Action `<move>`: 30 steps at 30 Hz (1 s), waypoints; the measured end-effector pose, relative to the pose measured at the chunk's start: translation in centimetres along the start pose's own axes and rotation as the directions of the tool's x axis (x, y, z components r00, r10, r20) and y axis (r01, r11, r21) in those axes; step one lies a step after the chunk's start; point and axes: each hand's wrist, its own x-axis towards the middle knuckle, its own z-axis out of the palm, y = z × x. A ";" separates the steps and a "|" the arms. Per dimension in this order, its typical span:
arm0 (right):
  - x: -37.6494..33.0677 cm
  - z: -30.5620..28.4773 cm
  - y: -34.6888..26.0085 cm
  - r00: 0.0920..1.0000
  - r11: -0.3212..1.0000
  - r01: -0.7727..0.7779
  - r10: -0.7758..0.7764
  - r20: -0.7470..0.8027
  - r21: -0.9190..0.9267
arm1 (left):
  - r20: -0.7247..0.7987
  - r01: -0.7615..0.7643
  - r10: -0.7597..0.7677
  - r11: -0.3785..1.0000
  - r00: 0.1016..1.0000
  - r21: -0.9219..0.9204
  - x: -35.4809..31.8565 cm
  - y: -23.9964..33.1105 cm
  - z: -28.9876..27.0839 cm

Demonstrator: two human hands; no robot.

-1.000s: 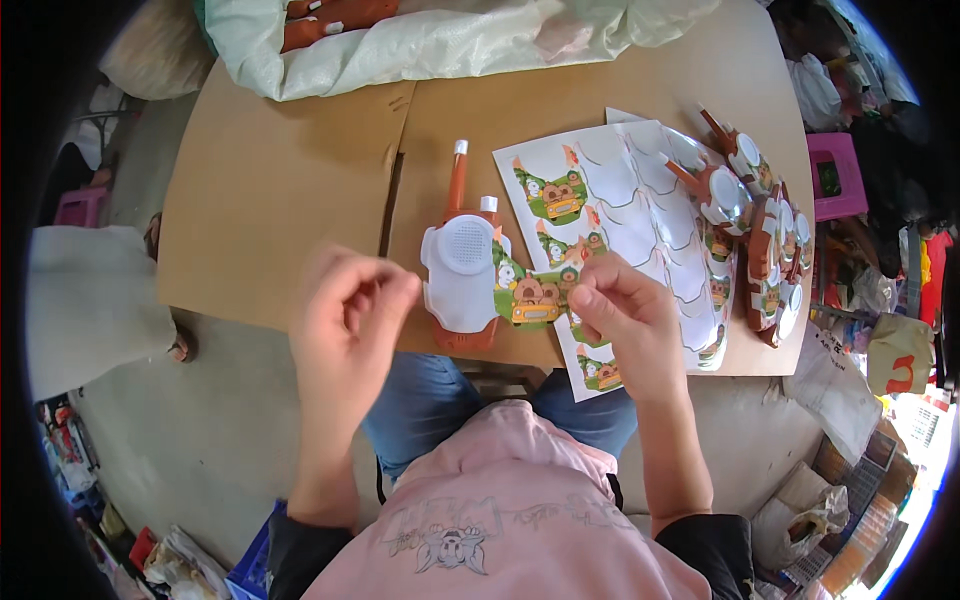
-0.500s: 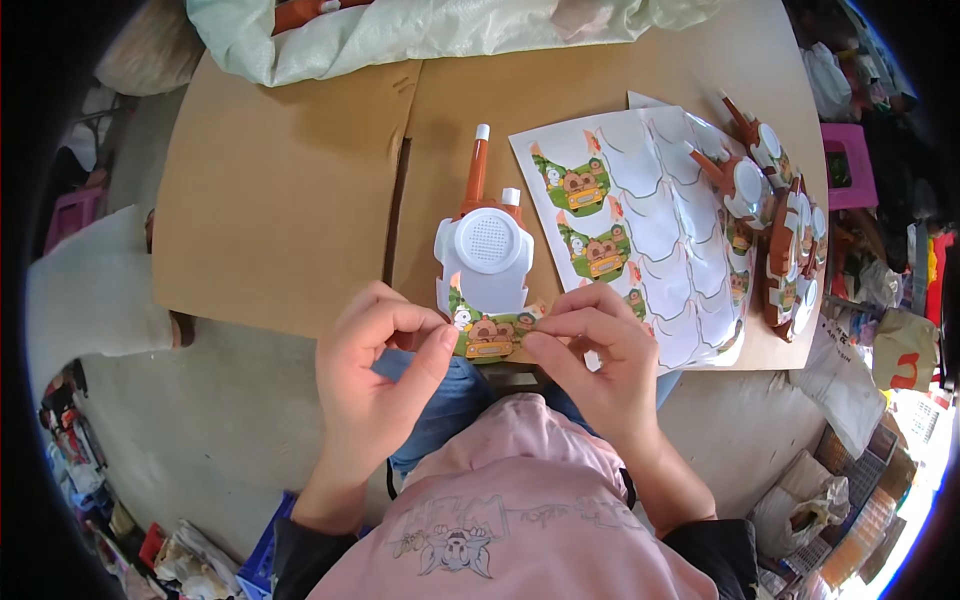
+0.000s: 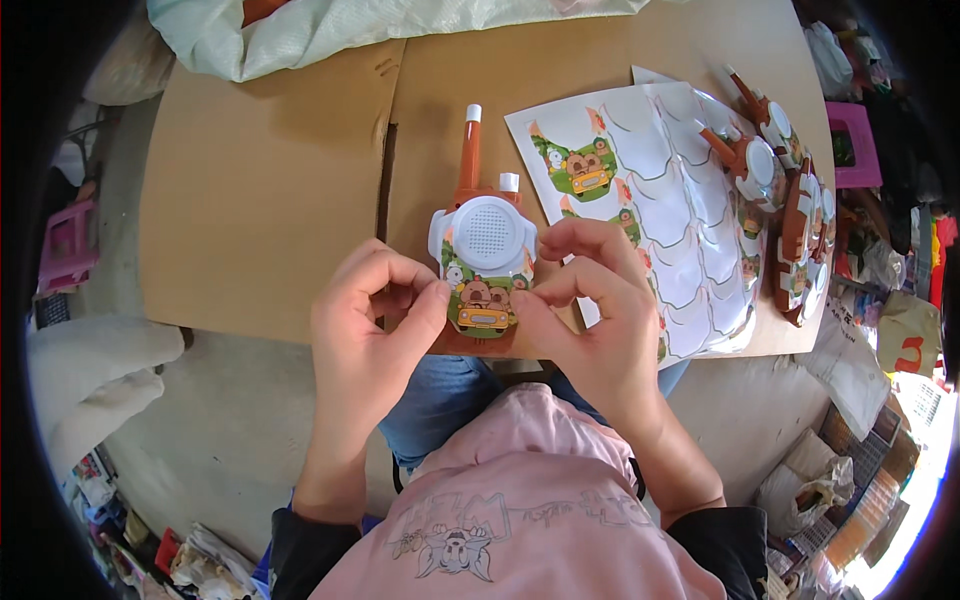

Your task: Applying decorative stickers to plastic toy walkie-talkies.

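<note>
A toy walkie-talkie (image 3: 489,236), white-fronted with a brown body and antenna, lies face up before me at the cardboard's near edge. Over its lower front sits a green cartoon sticker (image 3: 483,305) with a yellow car. My left hand (image 3: 375,325) is closed, thumb and forefinger at the sticker's left edge. At the right edge, my right hand (image 3: 598,315) pinches the sticker with its thumb near the toy's side. Whether the sticker's whole back touches the toy, I cannot tell. Beside my right hand lies a sticker sheet (image 3: 660,190) with several peeled spaces.
Several more walkie-talkies (image 3: 800,225) are heaped on the table's right side, overlapping the sheet. A pale woven sack (image 3: 330,35) lies along the far edge. Brown cardboard (image 3: 270,200) covers the table. A pink stool (image 3: 852,145) stands beyond the right edge.
Both hands have moved forward with the sticker, from below the toy's near end onto its lower front. The view has shifted slightly.
</note>
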 end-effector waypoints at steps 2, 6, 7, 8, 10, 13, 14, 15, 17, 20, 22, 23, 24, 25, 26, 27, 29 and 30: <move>0.0 0.1 0.2 1.000 0.998 -0.028 0.028 0.008 0.051 | 0.011 0.011 -0.011 1.000 1.000 -0.025 0.1 -0.3 -0.1; 0.2 0.0 0.4 0.997 0.995 -0.066 0.064 0.030 0.073 | 0.007 0.007 -0.007 0.999 1.000 -0.037 0.1 -0.7 -0.1; 0.2 -0.1 0.5 0.998 0.997 -0.050 0.047 0.041 0.066 | 0.003 0.014 -0.014 0.999 1.000 -0.035 0.1 -0.7 0.0; 0.3 -0.1 0.6 0.998 0.998 -0.034 0.031 0.053 0.060 | 0.004 0.016 -0.016 0.999 1.000 -0.037 0.1 -0.6 0.0; 0.3 -0.2 0.9 0.996 0.991 -0.072 0.064 0.070 0.114 | 0.010 -0.004 0.004 1.000 1.000 -0.025 -0.3 -0.3 -0.1; 0.4 -0.1 1.4 0.993 0.977 -0.101 0.089 0.072 0.188 | -0.006 -0.026 0.026 1.000 1.000 0.000 -0.7 -0.3 0.2; 0.4 -0.1 1.5 0.995 0.974 -0.092 0.083 0.053 0.208 | -0.009 -0.026 0.026 1.000 1.000 0.000 -0.7 -0.3 0.3; 0.5 0.0 1.7 0.995 0.974 -0.091 0.081 0.056 0.208 | -0.016 -0.023 0.023 1.000 1.000 0.004 -0.7 -0.4 0.4; 0.6 0.0 1.8 0.997 0.977 -0.068 0.059 0.049 0.200 | -0.025 -0.022 0.022 1.000 0.999 0.007 -0.7 -0.5 0.4; 0.8 -0.5 0.9 0.974 0.961 -0.197 0.170 0.150 0.192 | -0.033 -0.029 0.029 1.000 0.999 0.001 -0.7 -0.6 0.4; 0.9 -0.6 0.8 0.971 0.961 -0.206 0.177 0.157 0.187 | -0.038 -0.029 0.028 1.000 0.999 -0.012 -0.8 -0.7 0.5; 1.0 -0.7 0.7 0.969 0.959 -0.215 0.186 0.164 0.183 | -0.038 -0.030 0.029 0.999 0.999 -0.013 -0.8 -0.7 0.5; 1.0 -0.8 0.7 0.969 0.960 -0.214 0.185 0.164 0.182 | -0.039 -0.034 0.034 0.999 0.999 -0.003 -0.9 -0.6 0.6; 1.1 -0.8 0.7 0.968 0.959 -0.217 0.187 0.169 0.183 | -0.043 -0.034 0.034 0.999 0.999 0.006 -0.8 -0.6 0.6; 1.2 -0.8 0.7 0.966 0.958 -0.221 0.189 0.175 0.185 | -0.046 -0.031 0.031 1.000 0.998 0.004 -0.8 -0.5 0.6; 1.3 -0.7 0.6 0.965 0.958 -0.222 0.190 0.179 0.183 | -0.049 -0.022 0.022 1.000 0.999 -0.003 -0.8 -0.5 0.6; 1.3 -0.8 0.6 0.967 0.954 -0.222 0.189 0.171 0.202 | -0.053 -0.016 0.016 1.000 0.998 -0.009 -0.8 -0.4 0.8; 1.3 -0.8 0.6 0.967 0.954 -0.221 0.188 0.173 0.201 | -0.054 -0.016 0.016 1.000 0.998 -0.004 -0.8 -0.4 0.8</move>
